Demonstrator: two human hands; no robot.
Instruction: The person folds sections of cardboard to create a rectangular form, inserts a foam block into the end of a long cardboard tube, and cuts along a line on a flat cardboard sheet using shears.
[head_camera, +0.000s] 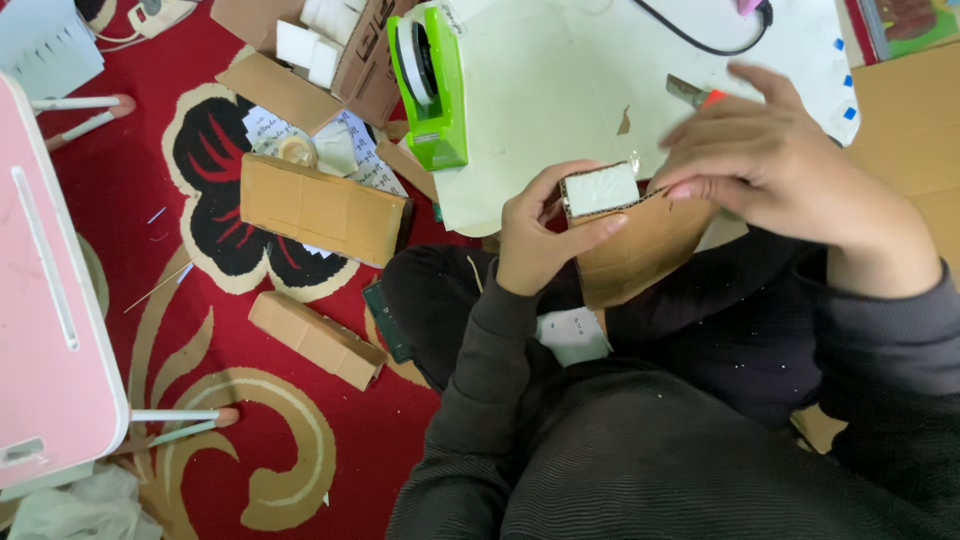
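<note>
- While it is held above the lap, the cardboard piece (640, 250) is seen tilted, its long axis running from lower left to upper right, with a white foam block (601, 189) seated at its upper left end and facing up toward the camera.
- The piece is found near the centre of the view, just in front of the edge of the pale work board (560, 90).
- The left hand (540, 240) is curled around the piece's left end; the foam block is pinched between the thumb and the fingers wrapped behind.
- The right hand (770, 160) is held over the piece's upper right end with fingers extended and close together; it is blurred, so it cannot be told whether the cardboard is touched or gripped.
- Both forearms are covered by dark grey sleeves and are drawn in close over the crossed legs.
- A green tape dispenser (432, 85) is stood on the board's left edge, well apart from the hands.
- A flat cardboard box (325, 208) and a narrower cardboard box (316, 339) are laid on the red patterned carpet (130, 190) to the left.
- A pink low table (45, 300) is seen at the far left.
- A black cable (700, 40) is laid across the top of the board.
- A small white paper slip (573, 335) is rested on the lap, below the held piece.
</note>
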